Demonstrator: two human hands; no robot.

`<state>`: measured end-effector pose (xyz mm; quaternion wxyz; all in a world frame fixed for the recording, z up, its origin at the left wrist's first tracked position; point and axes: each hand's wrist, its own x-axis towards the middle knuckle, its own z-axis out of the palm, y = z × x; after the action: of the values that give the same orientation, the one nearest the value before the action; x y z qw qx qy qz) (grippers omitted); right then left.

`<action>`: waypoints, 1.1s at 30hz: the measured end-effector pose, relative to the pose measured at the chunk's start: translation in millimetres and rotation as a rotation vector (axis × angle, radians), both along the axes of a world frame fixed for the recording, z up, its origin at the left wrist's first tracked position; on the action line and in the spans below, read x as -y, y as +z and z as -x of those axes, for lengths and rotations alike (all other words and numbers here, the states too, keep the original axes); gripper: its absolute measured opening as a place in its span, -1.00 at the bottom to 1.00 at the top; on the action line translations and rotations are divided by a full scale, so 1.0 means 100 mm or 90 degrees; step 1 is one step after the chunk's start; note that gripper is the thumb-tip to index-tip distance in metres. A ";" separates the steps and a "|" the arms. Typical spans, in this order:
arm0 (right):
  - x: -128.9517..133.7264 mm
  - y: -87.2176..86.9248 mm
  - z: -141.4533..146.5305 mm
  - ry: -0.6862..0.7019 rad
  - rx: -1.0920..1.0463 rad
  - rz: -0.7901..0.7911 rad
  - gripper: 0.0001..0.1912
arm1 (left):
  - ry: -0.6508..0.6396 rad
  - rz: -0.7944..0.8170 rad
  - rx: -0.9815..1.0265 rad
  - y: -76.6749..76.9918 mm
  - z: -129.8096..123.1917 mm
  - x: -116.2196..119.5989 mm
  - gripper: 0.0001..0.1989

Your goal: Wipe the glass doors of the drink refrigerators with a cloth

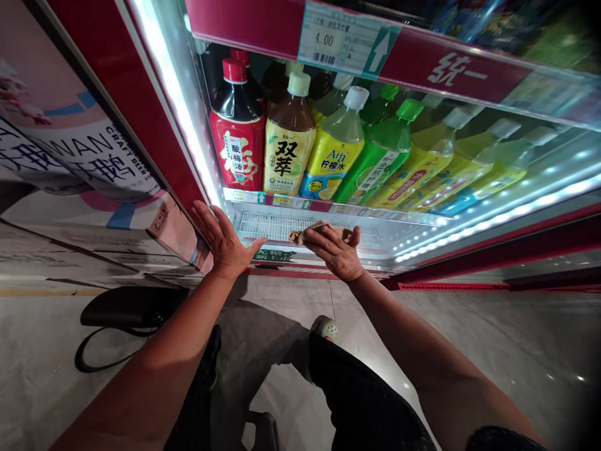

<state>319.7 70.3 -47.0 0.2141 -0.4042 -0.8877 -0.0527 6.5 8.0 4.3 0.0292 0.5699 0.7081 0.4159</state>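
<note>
My right hand [335, 252] is on a crumpled brown cloth [323, 227] at the low front edge of the drinks cooler, with the fingers over it and the thumb raised. Beneath and behind the cloth runs a white wire rack [263, 225] on the cooler's floor. At the left, my left hand [224, 241] rests with spread fingers against the lower corner of the red door frame [181, 169], holding nothing. Its thumb reaches toward the cooler's bottom edge.
Above the rack, a shelf carries several large bottles, among them a red-labelled one [238, 144] and a yellow-labelled one [290, 147]. A price tag [335, 41] hangs on the upper shelf edge. Beer cartons [79, 150] stand at left, with a black bag [131, 307] on the floor.
</note>
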 end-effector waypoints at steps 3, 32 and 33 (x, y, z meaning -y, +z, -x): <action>0.05 -0.14 -0.16 0.057 0.012 -0.124 -0.47 | 0.006 0.012 0.025 0.01 -0.02 -0.03 0.49; 0.10 -0.89 -0.88 -0.366 -0.113 -0.172 -0.46 | 0.070 0.122 -0.058 -0.34 -0.04 -0.12 0.52; 0.08 -0.93 -0.88 -0.382 -0.131 -0.163 -0.41 | 0.073 0.126 -0.066 -0.32 -0.05 -0.12 0.51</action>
<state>408.2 61.9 -140.0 0.3261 -0.6204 -0.6893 -0.1833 11.3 20.5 -27.7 0.0249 0.5433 0.7778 0.3150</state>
